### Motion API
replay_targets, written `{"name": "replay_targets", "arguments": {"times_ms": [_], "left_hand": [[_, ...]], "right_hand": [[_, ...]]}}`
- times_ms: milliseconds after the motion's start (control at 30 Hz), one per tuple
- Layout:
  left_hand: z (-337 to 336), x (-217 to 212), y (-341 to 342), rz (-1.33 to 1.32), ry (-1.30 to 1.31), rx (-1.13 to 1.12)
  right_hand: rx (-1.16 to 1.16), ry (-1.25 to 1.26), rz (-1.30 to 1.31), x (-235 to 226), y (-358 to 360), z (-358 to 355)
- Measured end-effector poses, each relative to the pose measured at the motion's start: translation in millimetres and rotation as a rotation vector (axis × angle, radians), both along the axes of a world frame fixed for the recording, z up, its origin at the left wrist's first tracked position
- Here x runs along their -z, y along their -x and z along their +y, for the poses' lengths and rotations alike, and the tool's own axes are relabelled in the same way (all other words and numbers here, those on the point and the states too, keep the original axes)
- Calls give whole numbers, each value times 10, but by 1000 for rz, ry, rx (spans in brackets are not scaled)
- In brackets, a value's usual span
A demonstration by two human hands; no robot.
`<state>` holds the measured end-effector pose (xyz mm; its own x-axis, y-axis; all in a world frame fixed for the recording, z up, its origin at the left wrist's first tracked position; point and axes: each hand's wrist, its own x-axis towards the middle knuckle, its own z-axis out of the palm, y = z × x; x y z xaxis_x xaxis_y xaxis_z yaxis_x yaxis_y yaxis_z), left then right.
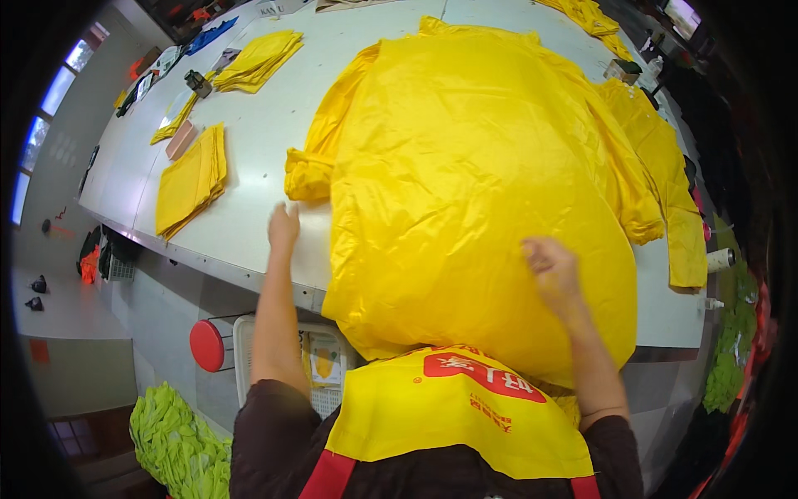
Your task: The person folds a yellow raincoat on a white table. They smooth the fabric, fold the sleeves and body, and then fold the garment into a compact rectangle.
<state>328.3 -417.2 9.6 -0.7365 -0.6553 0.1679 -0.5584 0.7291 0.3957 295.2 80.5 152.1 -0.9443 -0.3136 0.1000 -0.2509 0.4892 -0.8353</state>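
A part of the near edge of the yellow garment (pixel 482 166) was hidden behind the apron (pixel 399 407). The left arm (pixel 281 333) covered some of the white basket (pixel 242 353). The lower picture edge cut the bright green pile (pixel 179 445), and the upper one the far yellow cloth (pixel 592 17). Whether the right hand (pixel 553 268) touched the garment could not be told.

The operator wears a dark, short-sleeved shirt (pixel 270 428), the sleeves ending near the elbow. A yellow apron (pixel 391 428) with red straps (pixel 331 476) covers the torso. Its front carries a red panel (pixel 484 378) with white characters, plus smaller red lettering (pixel 490 412).
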Motion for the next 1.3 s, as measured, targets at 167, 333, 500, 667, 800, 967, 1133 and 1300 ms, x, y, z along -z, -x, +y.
{"name": "replay_targets", "arguments": {"times_ms": [167,333,500,667,800,967,1133,1300], "left_hand": [[764,190,64,-35,-1077,-38],[1302,57,103,162,-1919,-27],[1426,236,337,414,-2075,270],[1563,310,489,519,-2148,343],[1572,415,515,529,-2122,304],[932,672,371,513,-1609,200],[-1042,1072,-172,95,44,-125],[-1215,740,-743,-45,-248,-551]], "right_hand": [[-166,38,59,624,-297,-1004],[-110,-181,-9,1519,-364,-1228],[132,-226,288,1619,-327,-874],[762,-1032,551,1241,67,309],[856,-982,152,1604,193,955],[789,-910,66,1815,176,1124],[647,-738,32,1759,358,1386],[941,-761,-15,1643,521,2371]]}}
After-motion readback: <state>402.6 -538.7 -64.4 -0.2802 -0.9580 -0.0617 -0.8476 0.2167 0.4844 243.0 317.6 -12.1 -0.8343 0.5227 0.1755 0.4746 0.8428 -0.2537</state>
